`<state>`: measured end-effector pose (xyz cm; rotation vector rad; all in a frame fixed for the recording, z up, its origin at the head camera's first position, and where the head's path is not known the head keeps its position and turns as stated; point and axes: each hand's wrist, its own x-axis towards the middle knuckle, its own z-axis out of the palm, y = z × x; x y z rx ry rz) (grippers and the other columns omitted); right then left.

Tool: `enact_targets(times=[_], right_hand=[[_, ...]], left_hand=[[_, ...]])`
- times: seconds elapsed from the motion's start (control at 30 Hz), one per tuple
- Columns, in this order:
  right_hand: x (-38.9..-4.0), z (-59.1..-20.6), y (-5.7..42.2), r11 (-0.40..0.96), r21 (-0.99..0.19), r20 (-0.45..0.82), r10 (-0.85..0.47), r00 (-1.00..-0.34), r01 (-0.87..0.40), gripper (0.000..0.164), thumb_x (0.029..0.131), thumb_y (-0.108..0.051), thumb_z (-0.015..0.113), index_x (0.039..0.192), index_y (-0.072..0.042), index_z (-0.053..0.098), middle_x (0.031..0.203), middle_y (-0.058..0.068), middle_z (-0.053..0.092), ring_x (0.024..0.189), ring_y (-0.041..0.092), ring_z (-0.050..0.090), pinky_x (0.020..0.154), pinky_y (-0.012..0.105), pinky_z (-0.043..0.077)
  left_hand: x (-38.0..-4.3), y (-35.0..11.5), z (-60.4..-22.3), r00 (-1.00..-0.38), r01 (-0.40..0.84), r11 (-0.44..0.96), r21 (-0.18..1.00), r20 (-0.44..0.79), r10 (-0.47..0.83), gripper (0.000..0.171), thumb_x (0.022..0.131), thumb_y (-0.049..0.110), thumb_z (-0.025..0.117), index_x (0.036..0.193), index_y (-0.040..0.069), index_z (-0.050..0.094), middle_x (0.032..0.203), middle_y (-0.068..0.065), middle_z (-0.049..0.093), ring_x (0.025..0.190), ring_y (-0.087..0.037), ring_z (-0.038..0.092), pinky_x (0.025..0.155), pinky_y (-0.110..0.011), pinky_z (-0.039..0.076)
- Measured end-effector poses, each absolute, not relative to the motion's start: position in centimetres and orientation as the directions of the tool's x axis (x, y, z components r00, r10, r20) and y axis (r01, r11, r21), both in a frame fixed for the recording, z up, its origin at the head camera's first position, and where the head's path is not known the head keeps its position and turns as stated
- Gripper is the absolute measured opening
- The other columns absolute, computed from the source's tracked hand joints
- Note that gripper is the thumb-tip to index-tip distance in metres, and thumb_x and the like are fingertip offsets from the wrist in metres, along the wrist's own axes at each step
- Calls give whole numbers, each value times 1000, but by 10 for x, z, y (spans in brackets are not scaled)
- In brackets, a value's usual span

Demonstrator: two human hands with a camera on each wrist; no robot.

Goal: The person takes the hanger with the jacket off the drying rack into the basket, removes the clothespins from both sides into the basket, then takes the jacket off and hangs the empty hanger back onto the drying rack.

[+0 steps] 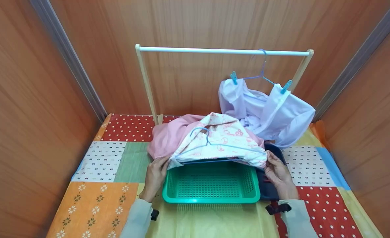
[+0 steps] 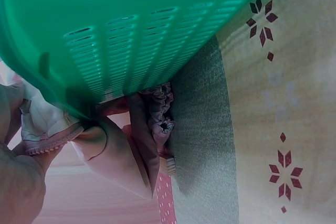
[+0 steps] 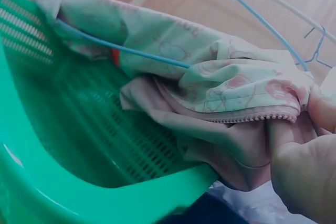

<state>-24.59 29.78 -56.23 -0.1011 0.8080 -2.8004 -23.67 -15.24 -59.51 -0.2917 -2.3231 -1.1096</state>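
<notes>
A pink zip-up jacket (image 1: 171, 134) lies with its white, pink-printed lining showing, over the back of a green basket (image 1: 211, 200). Against the lining rests a blue wire hanger (image 1: 207, 140), hook pointing up and left. My left hand (image 1: 156, 175) pinches the jacket's edge by the hanger's left end; the zipper teeth (image 2: 55, 142) show beside the fingers in the left wrist view. At the opposite end, my right hand (image 1: 279, 173) pinches the other zipper edge (image 3: 252, 118) between thumb and fingers. Fabric partly covers the hanger's lower bar and both its ends.
Behind stands a rack with a white rail (image 1: 195, 50). From it hangs a white garment (image 1: 267, 109) on a purple-blue hanger, held by two blue clothespins (image 1: 286, 86). A dark tray (image 1: 270, 190) sits right of the basket on a patchwork cloth (image 1: 95, 205). Wooden panels enclose the space.
</notes>
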Motion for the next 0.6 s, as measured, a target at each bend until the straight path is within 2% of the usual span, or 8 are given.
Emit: enact_targets(times=[0.17, 0.27, 0.33, 0.4, 0.5, 0.6], right_hand=[[-246, -573, 297, -875, -409, 101, -325, -940, 258, 32, 103, 2, 36, 111, 2, 67, 110, 13, 69, 106, 18, 66, 92, 28, 54], [-247, -576, 297, -876, -392, 106, -345, -933, 279, 31, 103, 2, 35, 113, 1, 65, 113, 12, 69, 107, 18, 66, 93, 28, 53], [-247, -577, 297, -857, -451, 56, -305, -951, 248, 30, 103, 2, 37, 113, -1, 65, 110, 10, 69, 105, 16, 66, 91, 27, 53], [-248, -575, 296, -795, -575, -21, -220, -975, 192, 31, 103, 1, 39, 109, -7, 67, 106, 5, 70, 99, 13, 66, 86, 24, 53], [-248, -572, 296, -617, -772, -141, -68, -988, 153, 29, 103, -2, 42, 104, -13, 69, 99, -2, 70, 90, 9, 65, 79, 24, 53], [-246, -567, 299, -448, -878, -208, 35, -978, 170, 24, 102, -7, 48, 100, -17, 70, 95, -6, 72, 87, 8, 67, 79, 26, 54]], left_hand=[[-236, -152, -595, -835, 403, 628, 665, 548, -44, 25, 91, 5, 67, 115, 6, 73, 106, -9, 75, 99, -24, 71, 85, -41, 58], [-236, -151, -595, -838, 400, 621, 674, 544, -51, 25, 91, 5, 67, 115, 6, 73, 106, -9, 75, 100, -25, 71, 85, -42, 57], [-236, -150, -594, -838, 397, 620, 677, 543, -56, 25, 91, 5, 67, 115, 6, 73, 106, -9, 75, 100, -25, 71, 85, -42, 57], [-236, -150, -594, -840, 394, 623, 675, 540, -54, 25, 91, 5, 67, 116, 6, 73, 107, -9, 75, 101, -25, 70, 86, -43, 57], [-236, -150, -593, -845, 385, 629, 675, 532, -54, 25, 92, 6, 66, 117, 7, 73, 108, -9, 75, 101, -25, 70, 87, -42, 57], [-236, -150, -593, -846, 384, 631, 674, 530, -52, 26, 92, 6, 66, 117, 7, 72, 108, -9, 75, 101, -25, 70, 87, -42, 57]])
